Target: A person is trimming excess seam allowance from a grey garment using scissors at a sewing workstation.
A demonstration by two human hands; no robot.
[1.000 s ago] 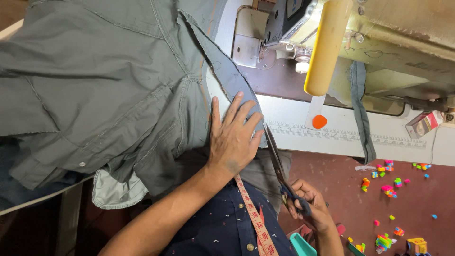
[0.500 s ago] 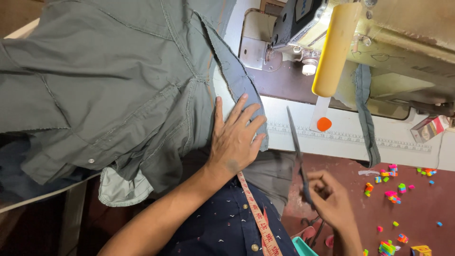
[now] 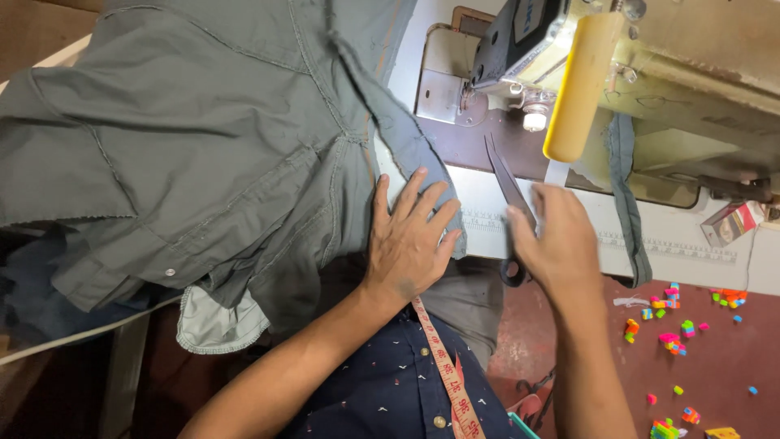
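Left hand [image 3: 410, 240] is lying flat with fingers spread, pressing the grey garment [image 3: 203, 162] at its right edge, centre of frame. It's gripping nothing, just pinning the cloth against the tabletop [image 3: 504, 219].

Right hand [image 3: 556, 244] is closed around the handles of the scissors [image 3: 508, 191], just right of the left hand, close to it but apart. Scissors' long axis is running near vertical in frame, leaning slightly left; tips are pointing to the upper centre, toward the sewing machine [image 3: 650, 73]; handles are sitting low under the palm. Blades look closed or nearly so; hard to tell.

Garment is covering the whole left half of frame, its hem hanging over the tabletop's near edge at lower left. Open room is a narrow white strip of tabletop between the garment edge and the machine base, with a yellow roller [image 3: 581, 85] overhanging it at upper right. A measuring tape [image 3: 443, 366] is hanging at bottom centre. Small coloured bits [image 3: 670, 329] are lying scattered on the red floor [image 3: 723, 366], lower right.
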